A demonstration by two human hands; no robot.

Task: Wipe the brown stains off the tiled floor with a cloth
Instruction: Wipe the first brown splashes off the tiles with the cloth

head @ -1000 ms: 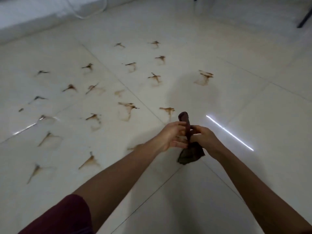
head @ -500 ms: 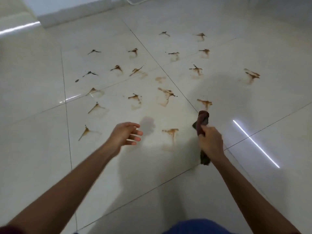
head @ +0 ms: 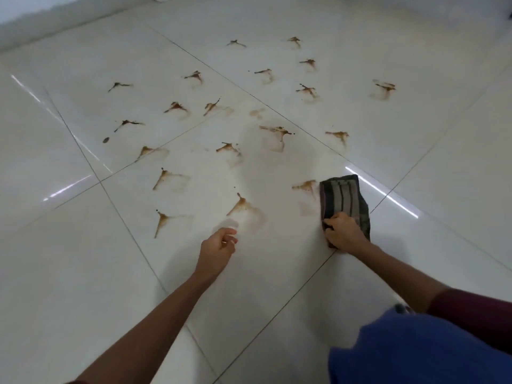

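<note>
From the head camera, the right hand [head: 343, 234] presses a dark striped cloth [head: 343, 200] flat on the glossy white tiled floor [head: 83, 273], fingers curled over the cloth's near edge. The cloth lies at the near right, its left edge just beside a brown stain [head: 304, 185]. More brown stains [head: 177, 108] scatter across the tiles to the left and farther off. The left hand [head: 217, 249] hovers loosely curled, holding nothing; it seems just clear of the floor. A blue-clad knee [head: 415, 353] fills the near right corner.
</note>
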